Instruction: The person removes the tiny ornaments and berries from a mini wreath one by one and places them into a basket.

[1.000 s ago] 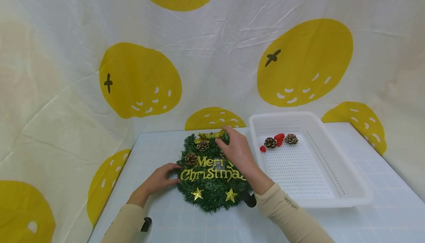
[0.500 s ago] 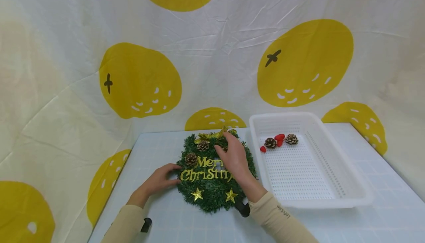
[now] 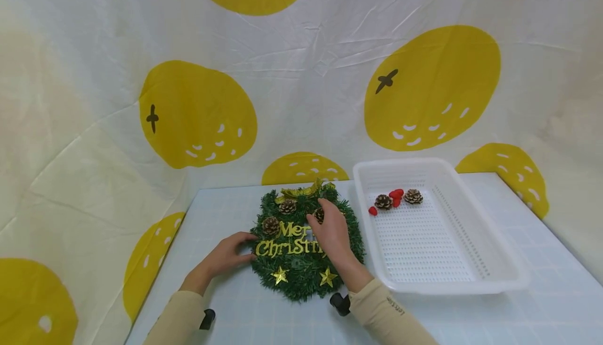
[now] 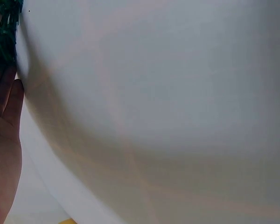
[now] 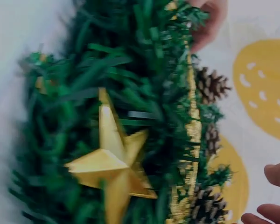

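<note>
The green wreath [image 3: 301, 282] lies on the table with gold "Merry Christmas" lettering [image 3: 294, 247]. My left hand [image 3: 226, 255] holds its left edge, thumb and fingers around the greenery; the left wrist view shows the fingers [image 4: 9, 100] beside the wreath [image 4: 2, 46]. Above the wreath's right half is my right hand [image 3: 333, 230], thumb and index apart near a pine cone [image 3: 319, 215]. In the right wrist view its fingers [image 5: 270, 214] stand apart, gripping nothing visible, near a pine cone [image 5: 209, 203]. Part of the lettering is hidden by the right hand.
Right of the wreath stands a white basket [image 3: 471, 203] holding pine cones [image 3: 413, 197] and several red pieces [image 3: 396, 196]. A gold ribbon [image 3: 299, 192] crosses the wreath's top; gold stars [image 3: 280, 275] sit low on it. A fruit-patterned cloth [image 3: 320, 99] hangs behind the table.
My right hand has drawn back from the gold ribbon, down towards me, exposing the ribbon's right part and the pine cone below. My left hand has stayed at the wreath's edge.
</note>
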Demonstrator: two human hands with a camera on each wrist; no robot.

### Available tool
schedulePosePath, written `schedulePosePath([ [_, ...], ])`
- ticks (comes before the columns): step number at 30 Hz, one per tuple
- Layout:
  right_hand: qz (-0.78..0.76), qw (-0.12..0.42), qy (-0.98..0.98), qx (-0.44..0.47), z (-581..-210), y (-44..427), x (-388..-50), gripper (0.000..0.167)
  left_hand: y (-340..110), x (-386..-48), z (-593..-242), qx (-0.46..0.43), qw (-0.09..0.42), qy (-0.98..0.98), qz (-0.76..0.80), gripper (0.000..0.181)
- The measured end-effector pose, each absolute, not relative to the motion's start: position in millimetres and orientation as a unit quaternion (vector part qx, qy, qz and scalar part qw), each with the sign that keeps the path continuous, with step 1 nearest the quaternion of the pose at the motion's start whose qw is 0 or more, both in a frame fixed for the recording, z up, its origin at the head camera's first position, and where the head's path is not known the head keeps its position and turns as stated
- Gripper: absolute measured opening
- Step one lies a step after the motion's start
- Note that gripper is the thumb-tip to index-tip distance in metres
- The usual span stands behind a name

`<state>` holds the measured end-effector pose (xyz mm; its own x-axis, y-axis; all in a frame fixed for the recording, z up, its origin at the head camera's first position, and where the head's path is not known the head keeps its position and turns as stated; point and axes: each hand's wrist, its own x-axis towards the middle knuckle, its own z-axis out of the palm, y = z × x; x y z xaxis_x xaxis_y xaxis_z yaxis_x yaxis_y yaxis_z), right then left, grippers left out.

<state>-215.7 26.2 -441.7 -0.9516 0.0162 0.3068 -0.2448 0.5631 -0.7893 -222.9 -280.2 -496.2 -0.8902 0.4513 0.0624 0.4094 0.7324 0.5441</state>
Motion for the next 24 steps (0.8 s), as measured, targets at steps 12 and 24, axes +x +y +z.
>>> schedulePosePath([
  [12,0.449,0.141,-0.88,0.064,-460,30,-222,0.048,-279,-221,-494,0.235,0.032,0.929,0.285,0.051],
  [24,0.432,0.146,-0.888,0.058,-474,32,-228,0.045,-280,-222,-496,0.236,0.033,0.927,0.289,0.05],
])
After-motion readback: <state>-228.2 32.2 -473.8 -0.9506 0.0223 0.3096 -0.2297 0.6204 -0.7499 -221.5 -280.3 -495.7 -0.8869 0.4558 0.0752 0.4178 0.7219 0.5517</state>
